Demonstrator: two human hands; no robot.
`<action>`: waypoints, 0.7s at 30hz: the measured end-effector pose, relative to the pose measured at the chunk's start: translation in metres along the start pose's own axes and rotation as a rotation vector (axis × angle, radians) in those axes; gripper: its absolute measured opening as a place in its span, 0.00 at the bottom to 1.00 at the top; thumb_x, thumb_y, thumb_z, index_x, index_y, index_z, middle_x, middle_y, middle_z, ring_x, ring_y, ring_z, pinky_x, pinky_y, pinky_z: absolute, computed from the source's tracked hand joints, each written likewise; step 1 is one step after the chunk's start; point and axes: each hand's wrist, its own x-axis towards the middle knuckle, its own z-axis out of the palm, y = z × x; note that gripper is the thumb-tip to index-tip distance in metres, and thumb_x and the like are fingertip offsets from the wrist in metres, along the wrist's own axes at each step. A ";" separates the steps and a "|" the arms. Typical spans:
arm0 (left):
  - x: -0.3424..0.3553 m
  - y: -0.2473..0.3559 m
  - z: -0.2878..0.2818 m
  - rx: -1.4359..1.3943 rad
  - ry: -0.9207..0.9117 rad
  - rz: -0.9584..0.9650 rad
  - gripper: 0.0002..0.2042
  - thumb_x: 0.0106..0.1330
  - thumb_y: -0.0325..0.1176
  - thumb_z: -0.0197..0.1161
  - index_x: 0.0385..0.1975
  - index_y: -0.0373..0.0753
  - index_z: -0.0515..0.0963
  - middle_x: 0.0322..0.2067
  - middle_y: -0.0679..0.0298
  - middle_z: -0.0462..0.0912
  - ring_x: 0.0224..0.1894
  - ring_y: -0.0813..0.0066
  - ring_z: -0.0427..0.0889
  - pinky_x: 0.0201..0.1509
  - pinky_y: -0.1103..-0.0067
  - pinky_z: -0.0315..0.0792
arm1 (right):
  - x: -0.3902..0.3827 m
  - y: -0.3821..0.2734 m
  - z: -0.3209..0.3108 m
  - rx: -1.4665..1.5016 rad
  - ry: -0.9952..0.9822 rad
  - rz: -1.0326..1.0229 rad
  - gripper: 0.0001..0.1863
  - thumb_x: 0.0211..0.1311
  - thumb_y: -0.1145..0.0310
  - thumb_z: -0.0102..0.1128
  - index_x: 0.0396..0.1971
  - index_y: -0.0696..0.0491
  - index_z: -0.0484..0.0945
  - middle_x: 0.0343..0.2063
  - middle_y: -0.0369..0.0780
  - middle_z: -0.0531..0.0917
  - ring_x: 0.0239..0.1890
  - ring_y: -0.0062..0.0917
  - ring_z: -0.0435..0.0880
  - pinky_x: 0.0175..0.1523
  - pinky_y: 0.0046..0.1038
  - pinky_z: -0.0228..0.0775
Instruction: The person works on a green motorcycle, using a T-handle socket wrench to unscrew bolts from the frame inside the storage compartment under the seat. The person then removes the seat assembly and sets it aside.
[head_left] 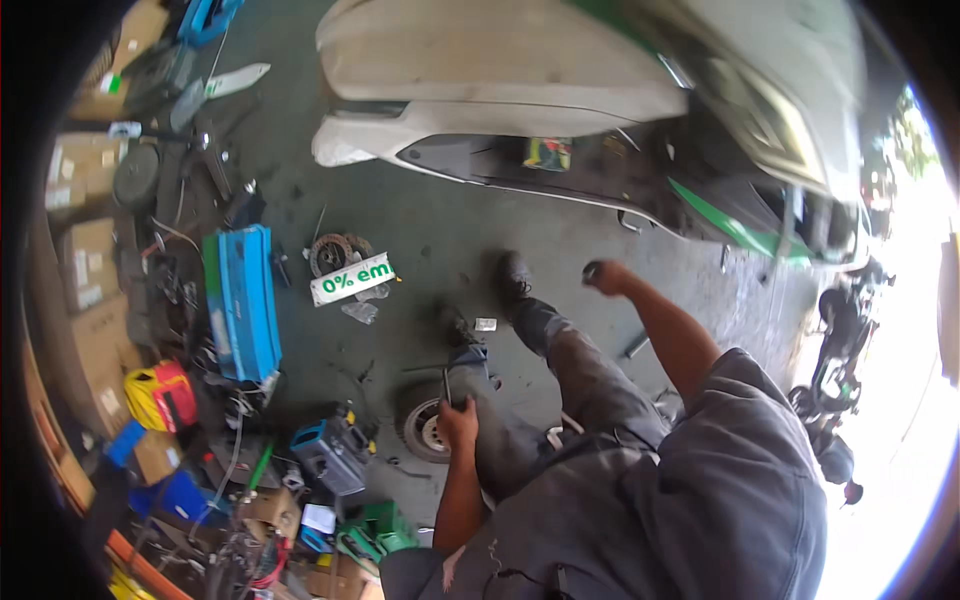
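A thin dark tool (446, 386) in the left hand (459, 426)

The left hand is curled tight around the thin dark tool, which sticks up out of the fist. A wheel (415, 428) is just beside that hand, on its left. The right hand (613, 281) is up in front of the body, well apart from the left one. It is curled around a small dark thing (590, 269), but I cannot tell what that is.

A big white and green scooter (500, 85) is past both hands. A small white packet (486, 324) is on the gray floor (450, 225), near the shoes (514, 275). A white strip (352, 280) with green print lies over a round metal ring (327, 256). Farther left are a long blue panel (245, 300), a gray and blue toolbox (332, 458), a yellow and red bag (160, 396) and brown boxes (95, 265).
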 end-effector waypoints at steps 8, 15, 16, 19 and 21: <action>0.025 0.000 -0.091 0.312 -0.272 0.385 0.32 0.61 0.55 0.56 0.45 0.24 0.74 0.43 0.36 0.76 0.50 0.42 0.75 0.53 0.62 0.70 | -0.298 0.006 0.042 0.466 0.137 0.190 0.22 0.55 0.54 0.61 0.46 0.52 0.78 0.43 0.44 0.83 0.44 0.34 0.82 0.50 0.31 0.73; 0.032 0.003 -0.182 0.811 -0.144 0.284 0.31 0.58 0.54 0.59 0.46 0.28 0.75 0.48 0.43 0.76 0.54 0.48 0.73 0.58 0.66 0.67 | -0.392 0.152 0.159 1.102 0.754 0.601 0.16 0.58 0.63 0.60 0.41 0.57 0.78 0.31 0.41 0.83 0.26 0.22 0.81 0.33 0.27 0.73; 0.043 0.002 -0.189 0.908 -0.200 0.219 0.30 0.59 0.54 0.59 0.46 0.28 0.75 0.49 0.45 0.77 0.54 0.49 0.74 0.58 0.67 0.67 | -0.392 0.167 0.186 1.112 0.869 0.710 0.15 0.57 0.63 0.60 0.41 0.57 0.78 0.31 0.41 0.83 0.26 0.23 0.81 0.33 0.27 0.73; 0.046 0.025 -0.186 1.058 -0.226 0.130 0.29 0.59 0.53 0.59 0.45 0.29 0.76 0.48 0.49 0.78 0.53 0.53 0.76 0.57 0.69 0.67 | -0.405 0.179 0.243 1.208 0.667 0.782 0.16 0.55 0.62 0.61 0.40 0.56 0.80 0.33 0.43 0.83 0.29 0.25 0.82 0.37 0.28 0.74; 0.030 0.048 -0.176 1.131 -0.198 0.099 0.28 0.59 0.53 0.59 0.44 0.29 0.77 0.46 0.50 0.79 0.51 0.54 0.77 0.56 0.70 0.68 | -0.423 0.185 0.282 1.221 0.479 0.802 0.18 0.53 0.61 0.62 0.41 0.57 0.81 0.35 0.46 0.83 0.32 0.28 0.83 0.40 0.28 0.75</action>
